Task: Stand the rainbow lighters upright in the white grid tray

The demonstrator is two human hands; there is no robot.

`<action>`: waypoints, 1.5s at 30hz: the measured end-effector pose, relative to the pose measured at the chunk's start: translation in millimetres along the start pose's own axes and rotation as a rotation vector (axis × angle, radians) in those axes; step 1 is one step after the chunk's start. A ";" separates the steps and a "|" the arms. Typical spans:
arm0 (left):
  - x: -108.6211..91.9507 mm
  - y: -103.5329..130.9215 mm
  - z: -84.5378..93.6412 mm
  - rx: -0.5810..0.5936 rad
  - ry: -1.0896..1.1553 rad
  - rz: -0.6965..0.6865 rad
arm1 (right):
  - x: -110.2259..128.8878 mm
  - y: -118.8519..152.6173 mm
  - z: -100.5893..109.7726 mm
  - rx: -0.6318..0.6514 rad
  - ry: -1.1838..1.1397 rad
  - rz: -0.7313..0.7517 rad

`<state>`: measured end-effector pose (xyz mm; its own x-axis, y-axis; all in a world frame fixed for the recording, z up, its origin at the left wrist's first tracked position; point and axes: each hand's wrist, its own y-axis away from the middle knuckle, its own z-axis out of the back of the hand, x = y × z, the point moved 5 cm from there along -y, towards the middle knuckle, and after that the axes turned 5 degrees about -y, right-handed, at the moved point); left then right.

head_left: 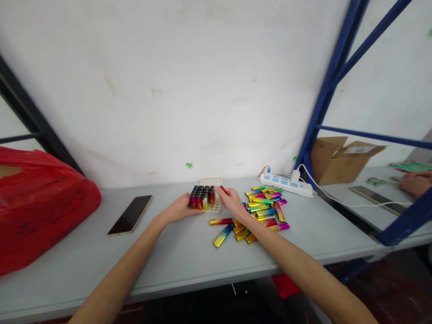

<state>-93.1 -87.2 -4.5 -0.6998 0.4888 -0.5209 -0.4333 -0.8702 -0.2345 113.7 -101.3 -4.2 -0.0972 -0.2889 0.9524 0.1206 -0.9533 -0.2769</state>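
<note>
Near the wall, a small off-white tray (215, 207) holds upright rows of shiny coloured lighters (199, 201) with dark tops; cells at its right side show no lighters. My left hand (182, 208) grips the tray's left side, its fingers partly hidden by it. Pinched in my right hand (231, 201), just over the tray's right side, is a red lighter (222, 189). Beside and under my right forearm lies a loose pile of metallic rainbow lighters (266, 211). A yellow-and-blue lighter (223, 236) lies at the pile's front.
Behind stands another off-white tray (211, 181) against the wall. On the left are a phone (131, 215) and a red plastic bag (43, 207). A power strip (286, 184), blue rack post (320, 108) and cardboard box (339, 162) stand right. Another person's hand (416, 183) shows far right.
</note>
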 end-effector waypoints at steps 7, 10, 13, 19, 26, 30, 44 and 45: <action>3.1 0.8 -0.9 0.003 -0.009 0.017 | 5.9 -2.6 7.6 -0.115 0.176 0.087; 2.7 1.0 -0.8 0.000 -0.005 0.015 | 9.7 -2.8 8.6 -0.091 0.192 0.141; 1.6 1.0 -1.2 0.011 -0.004 0.010 | 14.2 -1.0 8.2 -0.042 0.226 0.215; 0.0 0.9 -0.3 -0.007 -0.017 -0.012 | 30.9 9.5 0.3 0.089 0.494 0.466; -1.9 1.2 0.2 -0.006 -0.038 -0.014 | 27.9 9.4 -6.2 0.200 0.572 0.440; -1.5 1.3 0.2 -0.009 -0.044 -0.007 | 15.9 2.7 -3.6 0.213 0.598 0.401; 2.5 0.9 -0.6 -0.028 -0.029 0.001 | 7.0 1.5 -1.5 0.285 0.794 0.279; 2.3 0.7 -0.6 -0.027 -0.031 -0.002 | 6.6 1.1 -0.8 0.286 0.823 0.280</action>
<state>-94.7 -86.7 -6.4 -0.7165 0.4919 -0.4947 -0.4194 -0.8704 -0.2579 112.4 -104.3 1.7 -0.6882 -0.5821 0.4330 0.4752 -0.8127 -0.3373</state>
